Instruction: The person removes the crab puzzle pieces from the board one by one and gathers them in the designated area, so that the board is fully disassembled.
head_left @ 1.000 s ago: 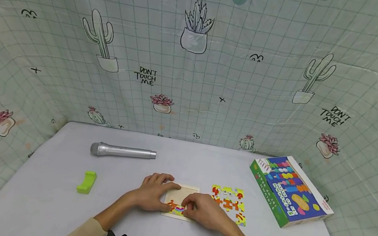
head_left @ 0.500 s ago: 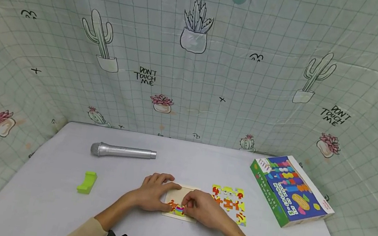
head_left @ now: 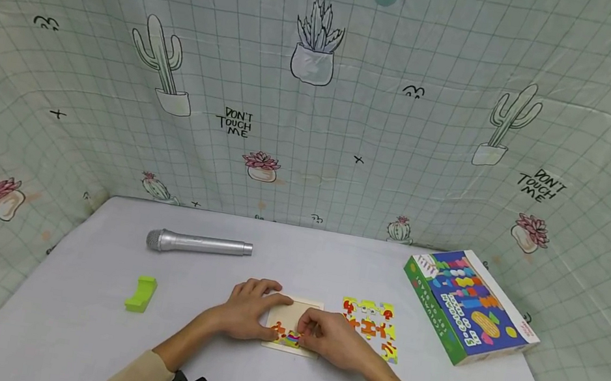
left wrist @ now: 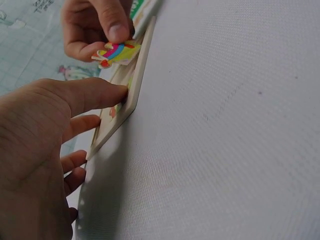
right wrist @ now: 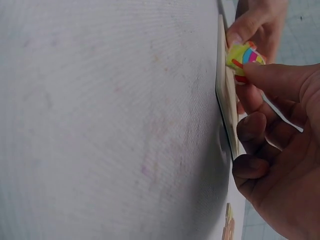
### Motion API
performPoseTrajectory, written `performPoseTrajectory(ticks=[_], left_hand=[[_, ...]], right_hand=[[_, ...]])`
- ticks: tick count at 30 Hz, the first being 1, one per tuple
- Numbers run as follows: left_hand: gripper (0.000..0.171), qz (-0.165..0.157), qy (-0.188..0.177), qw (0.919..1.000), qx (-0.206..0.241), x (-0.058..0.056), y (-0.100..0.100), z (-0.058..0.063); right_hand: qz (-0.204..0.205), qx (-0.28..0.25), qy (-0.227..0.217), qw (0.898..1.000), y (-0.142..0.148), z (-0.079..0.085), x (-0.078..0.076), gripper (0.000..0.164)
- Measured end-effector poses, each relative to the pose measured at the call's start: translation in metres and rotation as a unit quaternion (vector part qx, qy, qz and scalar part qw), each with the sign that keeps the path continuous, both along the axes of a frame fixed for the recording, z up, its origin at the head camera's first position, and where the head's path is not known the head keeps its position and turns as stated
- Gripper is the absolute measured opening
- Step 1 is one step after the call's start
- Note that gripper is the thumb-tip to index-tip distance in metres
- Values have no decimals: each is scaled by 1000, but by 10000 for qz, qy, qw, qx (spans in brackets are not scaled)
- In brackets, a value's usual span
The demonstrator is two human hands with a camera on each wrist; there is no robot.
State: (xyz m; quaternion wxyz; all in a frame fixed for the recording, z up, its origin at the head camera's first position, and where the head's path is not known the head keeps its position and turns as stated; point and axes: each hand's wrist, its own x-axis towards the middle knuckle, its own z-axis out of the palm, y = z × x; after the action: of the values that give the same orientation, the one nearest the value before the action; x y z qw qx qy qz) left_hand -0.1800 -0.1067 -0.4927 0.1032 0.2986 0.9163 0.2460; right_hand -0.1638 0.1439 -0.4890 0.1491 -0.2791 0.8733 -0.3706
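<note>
A shallow wooden puzzle tray [head_left: 294, 312] lies flat at the front middle of the table. Along its left side rests my left hand [head_left: 250, 313], the straight thumb [left wrist: 102, 94] pressing on a puzzle piece in the near left corner and the index finger reaching to the far edge. Between thumb and index finger my right hand [head_left: 339, 340] pinches a jigsaw piece [right wrist: 247, 56] with rainbow stripes on yellow. In the left wrist view this piece is tilted over the tray's near side. My fingers partly cover it in the head view.
Several loose yellow and orange puzzle pieces [head_left: 368, 328] lie just right of the tray. Farther right is a blue and green box [head_left: 468, 310]. A silver microphone [head_left: 199, 245] lies at the back left, with a lime-green block [head_left: 141, 294] nearer the front.
My right hand has shifted slightly right with the rainbow piece, which has moved right with it. The left hand keeps its place on the tray.
</note>
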Motion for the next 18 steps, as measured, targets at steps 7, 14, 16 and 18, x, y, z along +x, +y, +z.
performPoseTrajectory(ticks=[7,14,16,18], left_hand=[[62,32,7,10000,-17,-1,1,0],[62,90,-28,10000,-3,0,2,2],[62,77,-39,10000,9,1,2,2],[62,61,-29,10000,24,1,2,2]], right_hand=[[-154,-155,104,9997,11,6,-1,13],[-369,-114,172,9991,33,14,-4,13],[-454,-111,165,9988,41,17,-4,13],[-541,-76,128,9984,50,18,-3,12]])
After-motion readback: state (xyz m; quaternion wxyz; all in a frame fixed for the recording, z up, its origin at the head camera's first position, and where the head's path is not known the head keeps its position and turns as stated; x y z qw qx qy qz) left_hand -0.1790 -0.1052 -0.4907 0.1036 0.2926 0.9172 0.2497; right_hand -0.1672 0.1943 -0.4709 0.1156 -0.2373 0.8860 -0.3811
